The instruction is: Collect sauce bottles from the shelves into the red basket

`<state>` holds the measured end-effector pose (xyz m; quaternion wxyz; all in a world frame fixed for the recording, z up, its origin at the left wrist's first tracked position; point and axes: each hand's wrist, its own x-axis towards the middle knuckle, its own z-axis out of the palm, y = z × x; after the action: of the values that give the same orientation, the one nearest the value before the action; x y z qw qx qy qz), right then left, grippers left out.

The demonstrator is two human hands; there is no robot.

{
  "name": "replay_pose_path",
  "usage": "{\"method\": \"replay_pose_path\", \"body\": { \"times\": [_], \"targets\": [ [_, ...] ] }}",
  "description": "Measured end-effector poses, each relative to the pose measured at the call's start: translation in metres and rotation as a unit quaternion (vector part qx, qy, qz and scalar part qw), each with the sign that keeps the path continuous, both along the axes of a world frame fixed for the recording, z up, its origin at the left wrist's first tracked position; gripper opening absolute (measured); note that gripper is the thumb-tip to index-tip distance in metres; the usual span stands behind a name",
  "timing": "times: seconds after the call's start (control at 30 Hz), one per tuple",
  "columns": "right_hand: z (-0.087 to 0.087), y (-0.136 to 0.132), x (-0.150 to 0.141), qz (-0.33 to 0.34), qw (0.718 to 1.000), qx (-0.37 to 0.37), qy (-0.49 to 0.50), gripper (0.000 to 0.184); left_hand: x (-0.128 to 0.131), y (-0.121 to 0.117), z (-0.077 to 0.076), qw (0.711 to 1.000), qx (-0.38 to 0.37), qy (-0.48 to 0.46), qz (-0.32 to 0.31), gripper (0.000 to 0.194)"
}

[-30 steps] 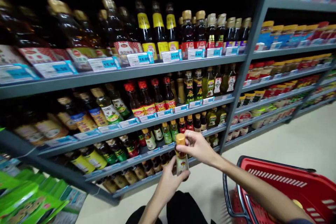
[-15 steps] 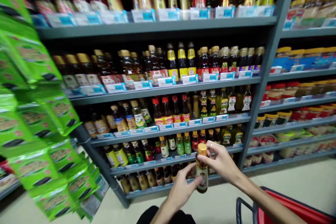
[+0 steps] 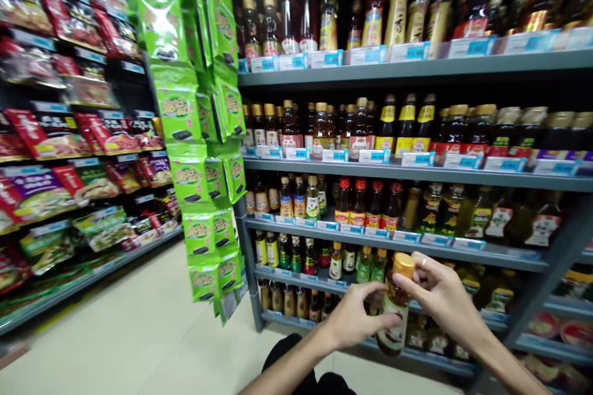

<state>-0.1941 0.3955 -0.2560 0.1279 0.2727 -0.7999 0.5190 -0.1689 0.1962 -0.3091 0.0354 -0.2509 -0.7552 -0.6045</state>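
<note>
Holding: left hand and right hand both grip a gold-capped amber bottle.
Bottle: lifted clear, tilted slightly, in front of a gray metal shelf.
Beside: hanging green snack packets.

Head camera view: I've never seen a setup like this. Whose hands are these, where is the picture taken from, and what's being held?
The picture comes from one camera worn on a person's head, looking forward and down, so the hands are the wearer's own. No machine appears. The left hand and right hand both hold a small bottle of amber liquid with a gold cap. Behind it stand grey store shelves lined with bottled condiments. Green packets hang in strips to the left.
</note>
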Motion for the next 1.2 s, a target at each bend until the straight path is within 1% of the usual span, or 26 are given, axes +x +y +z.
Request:
{"method": "replay_pose_path", "body": {
  "times": [0.1,0.23,0.27,0.33,0.37,0.43,0.53,0.6,0.67,0.73,0.83,0.93,1.0,1.07,1.13,1.2],
  "targets": [
    [0.013,-0.016,-0.007,0.007,1.000,0.008,-0.017,0.030,-0.004,-0.015,0.007,1.000,0.017,0.007,0.001,0.047],
    [0.036,-0.043,-0.023,0.027,0.999,-0.001,-0.045,0.037,-0.014,-0.035,0.018,0.997,0.058,-0.001,0.058,0.059],
    [0.039,-0.051,-0.027,0.033,0.998,-0.004,-0.047,0.038,-0.016,-0.041,0.020,0.996,0.065,-0.004,0.068,0.059],
    [0.039,-0.067,-0.035,0.047,0.998,-0.006,-0.045,0.039,-0.017,-0.055,0.019,0.995,0.066,-0.007,0.077,0.058],
    [0.037,-0.074,-0.038,0.054,0.998,-0.003,-0.040,0.038,-0.016,-0.062,0.015,0.995,0.060,-0.010,0.078,0.057],
    [0.029,-0.088,-0.042,0.067,0.997,0.016,-0.022,0.038,-0.016,-0.075,0.002,0.994,0.044,-0.031,0.097,0.060],
    [0.018,-0.101,-0.048,0.073,0.996,0.052,0.006,0.040,-0.025,-0.091,-0.026,0.985,0.030,-0.081,0.153,0.076],
    [0.015,-0.106,-0.053,0.078,0.995,0.060,0.010,0.039,-0.037,-0.096,-0.043,0.984,0.036,-0.085,0.154,0.082],
    [0.016,-0.108,-0.056,0.081,0.995,0.049,0.007,0.037,-0.046,-0.095,-0.051,0.985,0.053,-0.067,0.151,0.083],
    [0.020,-0.106,-0.057,0.079,0.996,0.038,0.001,0.037,-0.049,-0.091,-0.051,0.983,0.066,-0.050,0.163,0.084],
    [0.025,-0.100,-0.052,0.078,0.996,0.034,-0.004,0.035,-0.043,-0.082,-0.043,0.982,0.066,-0.041,0.170,0.085],
    [0.031,-0.090,-0.042,0.090,0.996,0.025,0.004,0.034,-0.033,-0.073,-0.031,0.987,0.075,-0.025,0.141,0.079],
    [0.036,-0.085,-0.038,0.102,0.995,0.012,-0.006,0.036,-0.027,-0.069,-0.020,0.988,0.092,-0.006,0.127,0.075],
    [0.043,-0.081,-0.038,0.107,0.993,0.000,-0.041,0.042,-0.024,-0.065,-0.005,0.989,0.105,0.008,0.101,0.070],
    [0.054,-0.081,-0.041,0.102,0.992,-0.011,-0.070,0.047,-0.023,-0.062,0.014,0.992,0.116,0.016,0.049,0.068],
    [0.070,-0.084,-0.048,0.091,0.993,-0.033,-0.064,0.049,-0.026,-0.061,0.035,0.991,0.131,0.027,0.011,0.069]
  ]
}}
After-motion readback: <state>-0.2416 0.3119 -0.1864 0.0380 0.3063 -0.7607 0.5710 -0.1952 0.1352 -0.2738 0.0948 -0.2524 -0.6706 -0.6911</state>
